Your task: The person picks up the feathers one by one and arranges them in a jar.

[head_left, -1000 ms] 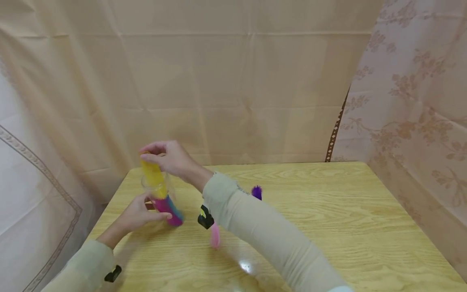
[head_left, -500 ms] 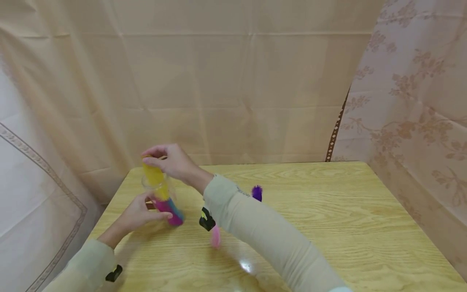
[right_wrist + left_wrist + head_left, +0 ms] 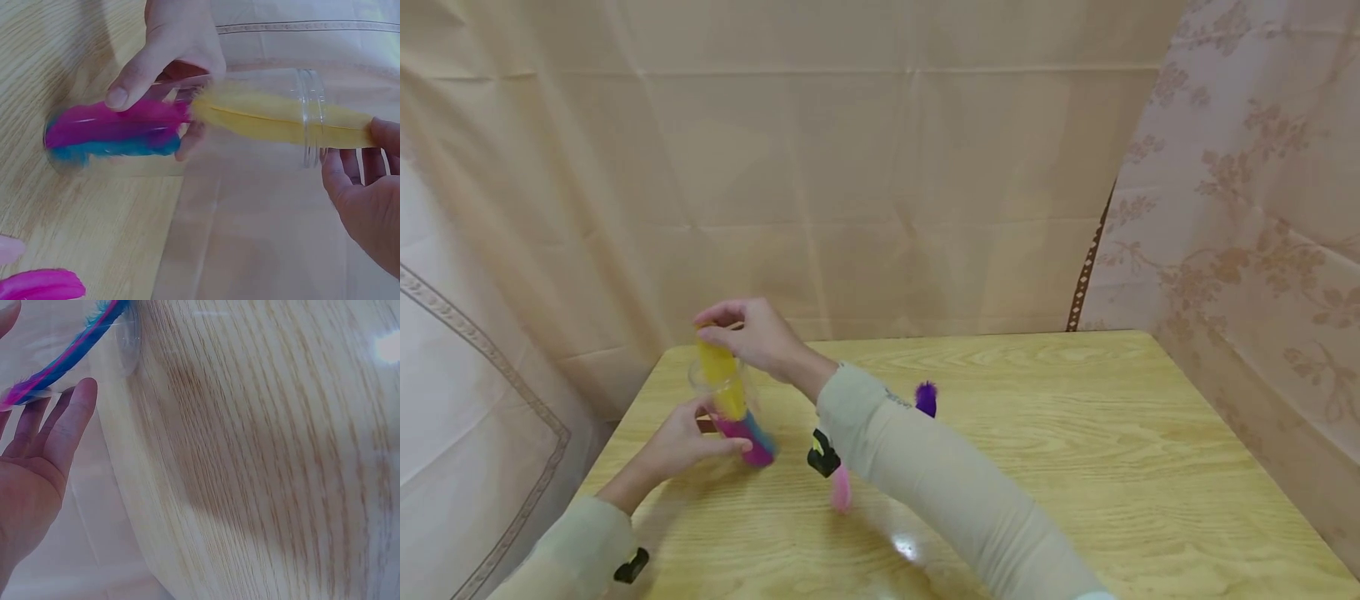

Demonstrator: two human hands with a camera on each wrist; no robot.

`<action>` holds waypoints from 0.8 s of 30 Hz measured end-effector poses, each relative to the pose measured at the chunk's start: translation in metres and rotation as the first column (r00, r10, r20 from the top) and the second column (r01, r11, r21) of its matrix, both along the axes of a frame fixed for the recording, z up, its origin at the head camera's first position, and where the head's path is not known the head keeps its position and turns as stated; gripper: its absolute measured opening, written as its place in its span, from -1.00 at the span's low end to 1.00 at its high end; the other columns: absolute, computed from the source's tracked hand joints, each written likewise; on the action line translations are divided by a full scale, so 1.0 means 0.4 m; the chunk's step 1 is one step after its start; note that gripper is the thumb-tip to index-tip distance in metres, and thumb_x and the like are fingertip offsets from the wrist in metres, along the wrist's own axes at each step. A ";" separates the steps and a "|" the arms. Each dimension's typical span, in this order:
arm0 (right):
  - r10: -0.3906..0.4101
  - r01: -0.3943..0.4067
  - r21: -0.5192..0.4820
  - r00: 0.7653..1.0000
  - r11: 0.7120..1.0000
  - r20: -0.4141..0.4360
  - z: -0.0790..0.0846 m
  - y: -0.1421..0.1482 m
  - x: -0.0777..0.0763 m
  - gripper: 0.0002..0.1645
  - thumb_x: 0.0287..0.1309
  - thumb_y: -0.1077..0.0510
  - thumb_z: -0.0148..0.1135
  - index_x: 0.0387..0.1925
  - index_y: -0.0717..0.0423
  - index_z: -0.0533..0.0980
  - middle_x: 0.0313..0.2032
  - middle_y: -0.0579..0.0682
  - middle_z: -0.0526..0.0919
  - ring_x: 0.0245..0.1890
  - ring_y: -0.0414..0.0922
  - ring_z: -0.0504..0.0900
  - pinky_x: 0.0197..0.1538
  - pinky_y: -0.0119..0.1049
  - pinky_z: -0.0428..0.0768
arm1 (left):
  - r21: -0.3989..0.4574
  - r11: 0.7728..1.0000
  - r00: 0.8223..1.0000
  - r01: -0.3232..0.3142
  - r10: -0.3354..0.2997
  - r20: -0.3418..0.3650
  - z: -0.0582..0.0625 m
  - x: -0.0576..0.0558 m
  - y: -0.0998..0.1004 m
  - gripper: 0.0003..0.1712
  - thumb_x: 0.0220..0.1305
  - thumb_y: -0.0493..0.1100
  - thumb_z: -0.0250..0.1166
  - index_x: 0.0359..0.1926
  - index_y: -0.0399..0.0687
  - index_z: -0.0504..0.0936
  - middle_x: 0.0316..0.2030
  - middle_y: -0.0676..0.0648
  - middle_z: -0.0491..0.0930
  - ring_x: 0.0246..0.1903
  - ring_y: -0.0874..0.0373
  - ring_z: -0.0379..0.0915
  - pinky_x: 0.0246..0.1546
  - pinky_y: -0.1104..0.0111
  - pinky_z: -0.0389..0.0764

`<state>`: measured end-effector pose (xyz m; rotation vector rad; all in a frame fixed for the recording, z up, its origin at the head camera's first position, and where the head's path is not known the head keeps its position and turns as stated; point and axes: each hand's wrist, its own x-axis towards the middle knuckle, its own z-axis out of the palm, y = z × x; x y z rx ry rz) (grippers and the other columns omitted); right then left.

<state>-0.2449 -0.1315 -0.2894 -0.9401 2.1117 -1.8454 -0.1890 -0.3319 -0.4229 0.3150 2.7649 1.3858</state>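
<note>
On the table's left side a clear plastic jar (image 3: 250,147) leans a little, its mouth up. My left hand (image 3: 681,442) holds it round the side, thumb across the front. Inside lie a magenta feather (image 3: 119,122) and a blue feather (image 3: 112,149), low toward the bottom. A yellow feather (image 3: 262,122) runs through the threaded mouth, most of its length within the jar. My right hand (image 3: 756,333) pinches its upper end between thumb and fingers, just outside the rim. In the left wrist view the blue feather (image 3: 75,353) shows through the clear wall.
A purple feather (image 3: 927,398) lies past my right forearm, partly covered by it. A pale pink feather (image 3: 842,490) lies beside the right wrist strap. Near it, in the right wrist view, is a bright pink feather (image 3: 44,284). Curtains stand behind the wooden table (image 3: 1112,467).
My right hand has moved down slightly, and the yellow feather has slid deeper into the jar. My left hand keeps its hold in the same place.
</note>
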 end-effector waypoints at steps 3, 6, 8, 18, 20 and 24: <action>0.001 -0.001 0.005 1.000 1.000 0.000 0.001 -0.002 0.000 -0.80 0.33 0.26 0.32 -0.05 0.16 0.69 -0.20 -0.08 0.71 -0.26 -0.29 0.61 -0.18 -0.48 0.63 | 0.006 1.000 1.000 -0.005 0.005 0.009 -0.001 0.000 0.000 -0.40 0.13 -0.06 0.58 0.06 -0.21 0.49 -0.05 -0.13 0.58 -0.03 -0.02 0.56 0.02 0.22 0.62; 0.004 -0.004 0.001 1.000 1.000 0.009 0.000 -0.003 -0.002 -0.80 0.33 0.26 0.32 -0.04 0.15 0.69 -0.20 -0.09 0.71 -0.26 -0.28 0.62 -0.18 -0.46 0.63 | 0.012 1.000 1.000 -0.006 0.006 0.013 -0.001 -0.001 -0.001 -0.38 0.13 -0.06 0.58 0.08 -0.21 0.48 -0.04 -0.14 0.58 -0.02 -0.02 0.56 0.03 0.17 0.62; 0.004 -0.004 -0.004 1.000 1.000 0.013 -0.001 -0.004 -0.003 -0.81 0.33 0.26 0.32 -0.05 0.14 0.69 -0.20 -0.10 0.71 -0.27 -0.27 0.62 -0.19 -0.46 0.64 | 0.013 1.000 1.000 -0.004 0.004 0.014 -0.002 -0.002 -0.001 -0.37 0.13 -0.06 0.57 0.10 -0.21 0.48 -0.03 -0.14 0.58 -0.02 -0.03 0.56 0.04 0.13 0.62; -0.007 0.007 0.011 1.000 1.000 -0.009 0.001 0.000 0.002 -0.78 0.32 0.24 0.34 -0.02 0.11 0.68 -0.22 -0.11 0.69 -0.25 -0.28 0.60 -0.24 -0.44 0.64 | 0.023 1.000 1.000 0.004 -0.004 0.014 -0.002 0.004 0.003 -0.34 0.13 -0.09 0.57 0.15 -0.22 0.47 -0.02 -0.14 0.59 0.00 -0.06 0.56 0.07 0.00 0.60; -0.009 0.009 0.016 1.000 1.000 -0.012 0.003 0.001 0.003 -0.76 0.31 0.24 0.35 0.00 0.10 0.67 -0.22 -0.12 0.69 -0.24 -0.29 0.60 -0.23 -0.44 0.64 | 0.023 1.000 1.000 0.005 -0.005 0.012 -0.001 0.004 0.004 -0.35 0.13 -0.08 0.57 0.14 -0.22 0.48 -0.03 -0.14 0.59 -0.01 -0.05 0.56 0.07 0.00 0.60; -0.005 0.005 0.017 1.000 1.000 -0.017 0.005 0.003 0.005 -0.75 0.30 0.23 0.36 0.00 0.12 0.66 -0.23 -0.12 0.70 -0.24 -0.29 0.61 -0.22 -0.45 0.63 | 0.015 1.000 1.000 0.002 -0.002 0.014 0.002 0.004 0.005 -0.35 0.13 -0.08 0.57 0.13 -0.22 0.48 -0.03 -0.14 0.59 -0.01 -0.05 0.56 0.08 -0.02 0.59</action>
